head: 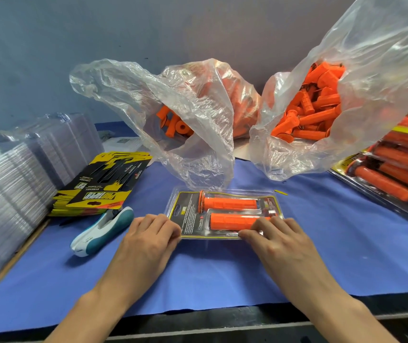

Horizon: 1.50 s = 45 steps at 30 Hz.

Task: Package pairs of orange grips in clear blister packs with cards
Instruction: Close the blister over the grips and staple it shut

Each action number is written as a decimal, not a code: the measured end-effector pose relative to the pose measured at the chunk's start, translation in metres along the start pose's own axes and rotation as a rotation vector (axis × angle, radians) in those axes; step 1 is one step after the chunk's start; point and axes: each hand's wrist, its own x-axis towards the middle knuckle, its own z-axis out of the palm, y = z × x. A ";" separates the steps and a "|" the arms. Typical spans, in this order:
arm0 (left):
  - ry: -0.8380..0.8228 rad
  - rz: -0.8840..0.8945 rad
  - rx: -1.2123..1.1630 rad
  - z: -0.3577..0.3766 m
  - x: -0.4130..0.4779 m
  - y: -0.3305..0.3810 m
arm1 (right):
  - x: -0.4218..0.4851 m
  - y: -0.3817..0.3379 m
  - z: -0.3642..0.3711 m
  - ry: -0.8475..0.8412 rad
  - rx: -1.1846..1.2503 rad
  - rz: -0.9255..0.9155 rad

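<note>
A clear blister pack (225,194) lies on the blue mat in front of me, holding a dark card and two orange grips (230,203) side by side. My left hand (148,233) holds the pack's near left corner, its fingertips curled over the edge. My right hand (274,233) presses on the near right edge, fingers bent onto the plastic beside the nearer grip (230,221).
Two open plastic bags of loose orange grips (304,117) (173,122) stand behind the pack. A stack of yellow-black cards (104,184) and a stapler (101,231) lie at left, beside stacked empty blisters (12,179). Finished packs (401,174) pile up at right.
</note>
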 end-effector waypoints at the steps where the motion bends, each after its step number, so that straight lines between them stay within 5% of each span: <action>1: 0.008 0.008 0.005 0.001 0.001 0.004 | 0.001 -0.001 0.000 -0.002 0.000 0.010; 7: 0.022 0.142 -0.011 0.014 0.019 0.043 | 0.005 -0.008 0.002 0.038 -0.006 -0.005; 16: 0.032 0.089 -0.066 0.011 0.038 0.046 | 0.004 -0.003 0.000 0.189 -0.013 0.069; 23: -0.054 0.062 -0.096 0.004 0.026 0.046 | 0.005 -0.009 0.005 0.153 -0.053 0.017; 26: 0.013 -0.119 -0.113 -0.008 0.018 0.023 | 0.006 -0.008 0.006 0.160 -0.049 0.042; 29: 0.042 -0.491 0.017 -0.023 0.010 -0.024 | 0.005 -0.010 0.006 0.164 -0.052 0.043; 33: -0.327 -0.898 0.056 -0.024 -0.013 -0.075 | 0.006 -0.010 0.006 0.170 -0.044 0.047; 36: -0.502 -0.907 0.021 -0.013 -0.023 -0.087 | 0.008 -0.011 0.008 0.170 -0.043 0.051; 45: -0.419 -0.895 0.021 -0.010 -0.010 -0.080 | 0.012 -0.015 0.010 0.200 -0.026 0.087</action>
